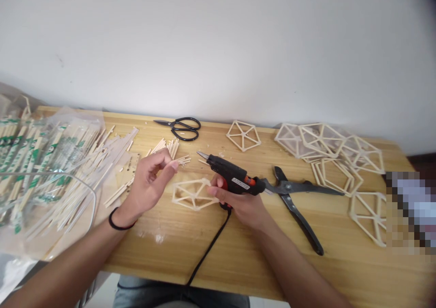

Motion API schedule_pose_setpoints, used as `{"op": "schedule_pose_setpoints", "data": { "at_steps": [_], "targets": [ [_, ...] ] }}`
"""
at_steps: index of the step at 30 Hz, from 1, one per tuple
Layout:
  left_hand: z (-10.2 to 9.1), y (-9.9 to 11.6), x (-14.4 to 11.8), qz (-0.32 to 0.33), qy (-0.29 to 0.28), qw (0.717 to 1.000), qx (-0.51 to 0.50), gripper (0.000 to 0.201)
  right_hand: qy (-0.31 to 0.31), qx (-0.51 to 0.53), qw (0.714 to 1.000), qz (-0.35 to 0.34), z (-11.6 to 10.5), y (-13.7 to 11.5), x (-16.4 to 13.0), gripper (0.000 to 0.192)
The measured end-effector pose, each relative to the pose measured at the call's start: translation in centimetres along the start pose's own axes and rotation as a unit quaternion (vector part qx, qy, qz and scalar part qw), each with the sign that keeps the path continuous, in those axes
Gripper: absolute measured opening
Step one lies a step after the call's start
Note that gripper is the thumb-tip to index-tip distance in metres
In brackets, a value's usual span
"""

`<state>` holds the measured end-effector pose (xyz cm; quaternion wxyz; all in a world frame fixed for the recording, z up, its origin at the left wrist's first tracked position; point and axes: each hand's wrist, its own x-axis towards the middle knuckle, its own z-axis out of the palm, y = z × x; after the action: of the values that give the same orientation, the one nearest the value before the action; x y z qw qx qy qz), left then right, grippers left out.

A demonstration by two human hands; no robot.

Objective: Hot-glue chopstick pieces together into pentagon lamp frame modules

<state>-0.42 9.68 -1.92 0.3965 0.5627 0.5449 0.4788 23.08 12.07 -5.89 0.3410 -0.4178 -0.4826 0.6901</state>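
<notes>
My right hand [243, 203] is wrapped round the handle of a black hot glue gun [228, 171], whose metal nozzle points up and to the left. Its cord hangs down over the table's front edge. My left hand [151, 183], with a black band at the wrist, is closed in a pinch left of the nozzle; whatever its fingertips may hold is too small to make out. Between and below both hands is a six-sided frame of wooden sticks with spokes [194, 194], partly hidden by my right fingers. Behind my left hand lie short cut sticks [173, 148].
Black-handled scissors [185, 128] lie near the wall. Large metal shears [296, 199] rest right of my right hand. More stick frames [243, 135] lie at the back and right. Wrapped chopsticks [47, 158] and loose sticks [85, 181] cover the left side of the wooden table [163, 262].
</notes>
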Motion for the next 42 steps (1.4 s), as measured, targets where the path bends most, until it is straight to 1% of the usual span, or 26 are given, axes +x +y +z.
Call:
{"op": "schedule_pose_setpoints", "data": {
  "at_steps": [4, 10, 14, 19, 22, 24, 27, 30, 34, 36, 38, 40, 42],
  "targets": [
    [0.0, -0.2, -0.1, -0.003, 0.003, 1.0, -0.013, 0.035, -0.001, -0.001, 1.0, -0.002, 0.1, 0.0, 0.0, 0.035],
    [0.1, -0.9, -0.1, 0.017, 0.035, 0.996, -0.078, 0.032, -0.002, -0.009, 1.0, 0.001, 0.1, -0.1, 0.0, 0.037],
    [0.1, -1.2, 0.1, 0.011, 0.054, 0.992, -0.117, 0.031, 0.0, -0.003, 1.0, -0.006, 0.1, -0.1, 0.0, 0.035],
    [0.1, -1.1, 0.3, -0.008, 0.072, 0.994, -0.084, 0.033, 0.005, 0.003, 1.0, 0.003, 0.0, 0.1, -0.1, 0.036],
    [0.3, -1.0, 0.5, -0.02, 0.064, 0.995, -0.069, 0.04, 0.009, 0.022, 1.0, 0.01, 0.0, 0.1, 0.0, 0.037],
    [0.4, -1.0, 0.6, -0.033, 0.046, 0.997, -0.047, 0.044, 0.022, 0.051, 0.998, 0.016, 0.2, -0.1, 0.1, 0.04],
    [0.6, -1.0, 0.6, -0.048, 0.016, 0.999, -0.006, 0.035, 0.049, 0.105, 0.993, 0.022, 0.5, -0.6, 0.3, 0.045],
    [0.7, -1.0, 0.5, -0.047, 0.001, 0.999, 0.001, 0.032, 0.058, 0.133, 0.989, 0.034, 0.7, -1.1, 0.4, 0.048],
    [0.6, -0.7, 0.4, -0.052, -0.011, 0.998, 0.022, 0.038, 0.06, 0.139, 0.988, 0.044, 0.8, -1.3, 0.4, 0.05],
    [0.5, -0.7, 0.4, -0.068, -0.031, 0.997, 0.026, 0.045, 0.058, 0.135, 0.988, 0.044, 0.8, -1.3, 0.4, 0.049],
    [0.4, -0.6, 0.2, -0.094, -0.073, 0.993, -0.011, 0.055, 0.054, 0.13, 0.989, 0.042, 0.8, -1.4, 0.4, 0.049],
    [0.4, -0.6, 0.1, -0.112, -0.137, 0.982, -0.067, 0.069, 0.051, 0.127, 0.99, 0.04, 0.9, -1.5, 0.5, 0.049],
    [0.6, -0.4, 0.0, -0.107, -0.198, 0.97, -0.095, 0.074, 0.055, 0.13, 0.989, 0.037, 0.9, -1.5, 0.6, 0.048]
  ]
}}
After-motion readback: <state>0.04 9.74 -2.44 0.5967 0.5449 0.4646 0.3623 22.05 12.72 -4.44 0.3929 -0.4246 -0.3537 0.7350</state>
